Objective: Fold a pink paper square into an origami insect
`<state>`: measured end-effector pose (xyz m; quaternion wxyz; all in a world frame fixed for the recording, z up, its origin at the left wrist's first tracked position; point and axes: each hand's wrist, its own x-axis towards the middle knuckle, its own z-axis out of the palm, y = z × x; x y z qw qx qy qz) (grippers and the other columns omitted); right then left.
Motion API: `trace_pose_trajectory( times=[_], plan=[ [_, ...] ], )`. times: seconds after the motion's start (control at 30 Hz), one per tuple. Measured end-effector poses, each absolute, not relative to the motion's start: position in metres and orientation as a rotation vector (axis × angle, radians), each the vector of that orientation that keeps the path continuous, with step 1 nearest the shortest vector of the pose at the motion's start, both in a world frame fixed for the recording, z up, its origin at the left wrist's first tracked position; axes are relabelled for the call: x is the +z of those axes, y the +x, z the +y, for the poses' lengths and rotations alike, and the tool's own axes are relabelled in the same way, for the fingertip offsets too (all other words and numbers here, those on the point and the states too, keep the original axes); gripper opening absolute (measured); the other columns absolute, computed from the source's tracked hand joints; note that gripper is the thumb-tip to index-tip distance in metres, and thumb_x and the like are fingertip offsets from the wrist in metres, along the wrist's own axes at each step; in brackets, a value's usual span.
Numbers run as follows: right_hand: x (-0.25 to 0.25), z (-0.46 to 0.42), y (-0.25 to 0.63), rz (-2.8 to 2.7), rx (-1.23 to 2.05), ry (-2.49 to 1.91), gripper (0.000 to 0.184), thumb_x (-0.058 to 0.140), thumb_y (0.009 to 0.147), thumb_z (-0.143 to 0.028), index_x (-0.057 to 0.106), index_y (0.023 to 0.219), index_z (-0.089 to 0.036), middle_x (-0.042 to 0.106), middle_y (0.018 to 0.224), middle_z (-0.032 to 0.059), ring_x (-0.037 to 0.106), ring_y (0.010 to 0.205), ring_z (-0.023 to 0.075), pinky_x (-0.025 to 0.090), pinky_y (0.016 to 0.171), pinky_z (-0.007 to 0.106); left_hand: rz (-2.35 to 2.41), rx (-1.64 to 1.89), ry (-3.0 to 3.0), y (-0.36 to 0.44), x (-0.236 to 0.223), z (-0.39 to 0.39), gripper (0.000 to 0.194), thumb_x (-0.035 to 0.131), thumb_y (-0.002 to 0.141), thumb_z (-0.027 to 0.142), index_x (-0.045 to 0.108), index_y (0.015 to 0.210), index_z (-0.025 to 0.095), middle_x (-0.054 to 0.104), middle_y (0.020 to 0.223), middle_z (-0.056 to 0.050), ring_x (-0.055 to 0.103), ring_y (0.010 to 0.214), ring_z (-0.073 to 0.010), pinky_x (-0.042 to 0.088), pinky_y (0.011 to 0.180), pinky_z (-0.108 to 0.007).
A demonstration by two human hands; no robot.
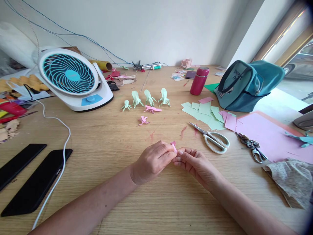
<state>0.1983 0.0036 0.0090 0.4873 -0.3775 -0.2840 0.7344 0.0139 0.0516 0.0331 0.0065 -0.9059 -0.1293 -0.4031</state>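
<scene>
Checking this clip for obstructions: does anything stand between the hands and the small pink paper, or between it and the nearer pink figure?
Nothing visible does. The left hand pinches the small pink paper, the right hand close against it, and no object shows between the paper and the nearer pink figure.

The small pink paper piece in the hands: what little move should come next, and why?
Perhaps a gentle press on the pink paper piece at its lower end, to firm a fold. The left hand pinches it, and the right hand has its fingertips right at that end. The fingers hide much of it, so exactly which fold is unclear.
</scene>
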Motion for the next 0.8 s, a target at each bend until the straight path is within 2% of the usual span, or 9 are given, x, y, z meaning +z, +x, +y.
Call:
trace_pose_trajectory(
  times=[0.2,0.3,0.43,0.57,0.67,0.73,0.8],
  plan=[
    [0.010,0.005,0.201,-0.649,1.778,-0.959,0.029,0.085,0.072,-0.041,0.072,0.074,-0.015,0.069,0.070,0.0004,0.064,0.067,0.0085,0.053,0.073,0.021,-0.334,-1.184,-2.899,0.015,0.030,0.053,0.027,0.053,0.087,0.002,0.061,0.112,0.010,0.068,0.102,-0.013,0.065,0.094,-0.0203,0.058,0.085,-0.033],
    [0.010,0.005,0.201,-0.642,1.777,-0.974,0.031,0.086,0.070,-0.042,0.071,0.072,-0.016,0.068,0.069,0.0000,0.062,0.065,0.0096,0.050,0.068,0.023,-0.287,-1.175,-2.963,0.015,0.030,0.052,0.028,0.050,0.086,0.005,0.061,0.112,0.009,0.068,0.103,-0.015,0.064,0.099,-0.0229,0.058,0.086,-0.035],
    [0.011,0.004,0.200,-0.698,1.691,-1.050,0.036,0.087,0.066,-0.046,0.067,0.068,-0.016,0.065,0.068,-0.0007,0.058,0.064,0.0100,0.047,0.067,0.025,-0.279,-1.242,-3.040,0.013,0.034,0.050,0.025,0.053,0.086,0.012,0.062,0.109,0.010,0.068,0.101,-0.014,0.063,0.100,-0.0248,0.055,0.088,-0.038],
    [0.014,0.005,0.200,-0.846,1.506,-1.135,0.041,0.081,0.070,-0.054,0.064,0.067,-0.017,0.063,0.067,-0.0001,0.054,0.064,0.0115,0.044,0.066,0.026,-0.700,-1.435,-2.991,0.014,0.040,0.050,0.028,0.056,0.088,0.017,0.060,0.116,0.016,0.067,0.110,-0.011,0.061,0.103,-0.0231,0.050,0.091,-0.040],
    [0.016,0.005,0.201,-0.982,1.365,-1.179,0.042,0.076,0.074,-0.058,0.063,0.069,-0.018,0.061,0.067,0.0006,0.054,0.066,0.0136,0.044,0.067,0.029,-1.226,-1.553,-3.090,0.016,0.037,0.054,0.030,0.059,0.091,0.029,0.061,0.117,0.016,0.067,0.108,-0.011,0.062,0.098,-0.0222,0.050,0.087,-0.038],
    [0.015,0.004,0.201,-1.080,1.266,-1.207,0.041,0.074,0.077,-0.058,0.063,0.071,-0.018,0.061,0.068,0.0013,0.054,0.066,0.0145,0.044,0.065,0.029,-1.563,-1.529,-3.338,0.019,0.032,0.057,0.031,0.062,0.090,0.037,0.063,0.112,0.015,0.069,0.100,-0.009,0.064,0.088,-0.0194,0.051,0.078,-0.033],
    [0.013,0.004,0.202,-1.188,1.167,-1.236,0.038,0.071,0.081,-0.056,0.064,0.074,-0.019,0.062,0.071,0.0025,0.054,0.067,0.0153,0.043,0.064,0.029,-1.791,-1.452,-3.570,0.021,0.027,0.059,0.029,0.067,0.087,0.041,0.066,0.097,0.014,0.069,0.087,-0.005,0.064,0.077,-0.0163,0.050,0.069,-0.028]
  ],
)
